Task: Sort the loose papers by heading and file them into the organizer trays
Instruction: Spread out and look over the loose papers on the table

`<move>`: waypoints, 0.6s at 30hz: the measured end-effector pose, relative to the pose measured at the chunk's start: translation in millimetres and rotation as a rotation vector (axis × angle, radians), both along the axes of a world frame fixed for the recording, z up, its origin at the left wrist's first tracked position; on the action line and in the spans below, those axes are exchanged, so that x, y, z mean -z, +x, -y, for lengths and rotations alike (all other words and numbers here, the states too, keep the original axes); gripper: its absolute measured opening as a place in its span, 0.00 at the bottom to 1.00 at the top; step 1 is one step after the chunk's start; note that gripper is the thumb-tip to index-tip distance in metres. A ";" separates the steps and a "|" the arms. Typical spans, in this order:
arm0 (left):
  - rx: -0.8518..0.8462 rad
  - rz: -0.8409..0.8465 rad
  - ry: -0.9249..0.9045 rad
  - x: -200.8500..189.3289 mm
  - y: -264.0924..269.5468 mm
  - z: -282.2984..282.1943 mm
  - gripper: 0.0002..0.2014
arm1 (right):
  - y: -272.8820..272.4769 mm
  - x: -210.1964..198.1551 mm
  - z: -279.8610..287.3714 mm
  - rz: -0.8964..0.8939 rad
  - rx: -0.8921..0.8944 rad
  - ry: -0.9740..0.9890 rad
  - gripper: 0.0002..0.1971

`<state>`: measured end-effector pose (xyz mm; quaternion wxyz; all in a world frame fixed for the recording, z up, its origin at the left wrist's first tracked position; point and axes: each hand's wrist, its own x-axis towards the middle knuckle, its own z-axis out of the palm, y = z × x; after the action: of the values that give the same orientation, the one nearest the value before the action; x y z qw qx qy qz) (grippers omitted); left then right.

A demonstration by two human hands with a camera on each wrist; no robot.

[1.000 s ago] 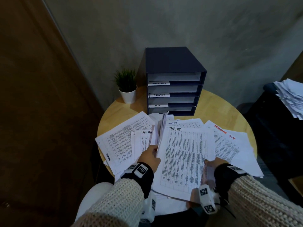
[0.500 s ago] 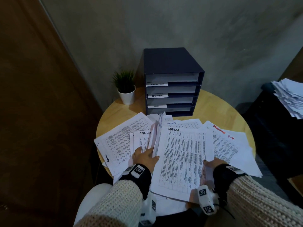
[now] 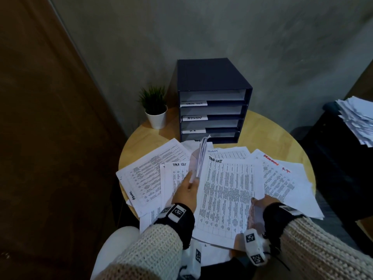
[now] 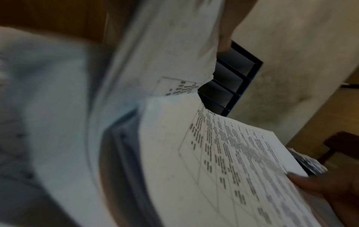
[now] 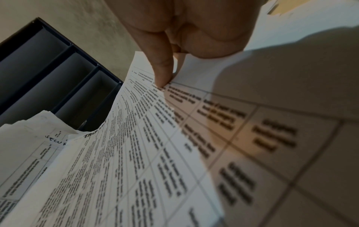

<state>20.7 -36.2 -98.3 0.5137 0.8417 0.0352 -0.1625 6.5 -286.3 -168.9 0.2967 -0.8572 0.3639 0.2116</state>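
Observation:
Loose printed sheets cover the round wooden table. My right hand pinches the right edge of a sheet headed TASK LIST, thumb on top; the right wrist view shows a fingertip on that edge. My left hand holds a thin bundle of papers standing on edge, just left of that sheet. Another TASK LIST sheet lies under the left hand. The dark blue organizer stands at the back, its trays labelled TASK LIST, ADMIN and H.R.. The lowest label is hidden.
A small potted plant stands left of the organizer. A sheet with a red heading lies at the right. Dark furniture at the far right carries another pile of papers. A grey wall is behind the table, a wooden door to the left.
My left hand went down flat towards the papers, then slid forward along the upright bundle. The right hand and its TASK LIST sheet have hardly moved.

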 end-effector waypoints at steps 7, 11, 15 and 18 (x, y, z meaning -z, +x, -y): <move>-0.013 -0.114 0.183 10.3 16.5 -9.7 0.18 | -4.9 -13.9 -7.6 0.001 -0.001 0.016 0.22; 0.078 -0.182 0.213 18.6 23.8 -16.9 0.27 | -7.5 -23.2 -9.6 -0.053 -0.067 -0.035 0.23; 0.041 -0.276 0.405 31.9 30.2 -28.1 0.22 | -9.4 -28.0 -10.6 -0.082 -0.095 -0.065 0.26; 0.067 -0.247 0.439 36.5 31.4 -31.2 0.23 | -9.3 -30.0 -11.1 -0.076 -0.094 -0.060 0.26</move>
<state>52.2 -5.0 -134.7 0.3048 0.9076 0.1041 -0.2694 -2.8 -275.2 -138.8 0.2467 -0.8733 0.3402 0.2466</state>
